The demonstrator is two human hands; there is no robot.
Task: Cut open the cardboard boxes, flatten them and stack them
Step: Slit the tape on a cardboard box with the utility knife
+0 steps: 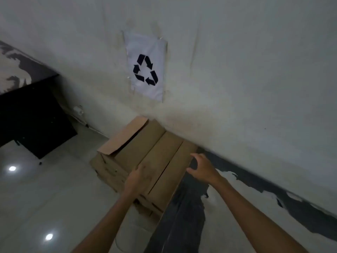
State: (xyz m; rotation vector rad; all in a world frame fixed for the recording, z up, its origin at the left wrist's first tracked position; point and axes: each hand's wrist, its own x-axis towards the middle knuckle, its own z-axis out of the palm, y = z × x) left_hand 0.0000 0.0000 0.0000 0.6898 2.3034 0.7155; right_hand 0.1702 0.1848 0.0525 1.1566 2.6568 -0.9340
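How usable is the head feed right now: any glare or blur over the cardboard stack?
Head view: dim and soft overall; left hand and right hand slightly smeared; two glare spots sit on the glossy floor, clear of the cardboard stack; the recycling sign is legible.

The glossy pale floor point(45, 189) bears a stack of flattened cardboard boxes point(155, 152) and a black desk point(27, 115).

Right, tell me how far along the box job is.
Done: a stack of flattened cardboard boxes lies under the recycling sign. In hand: the left hand rests on the top box, and the right hand hovers at its edge, holding nothing. Left: one flap sticks up; no uncut boxes in view.
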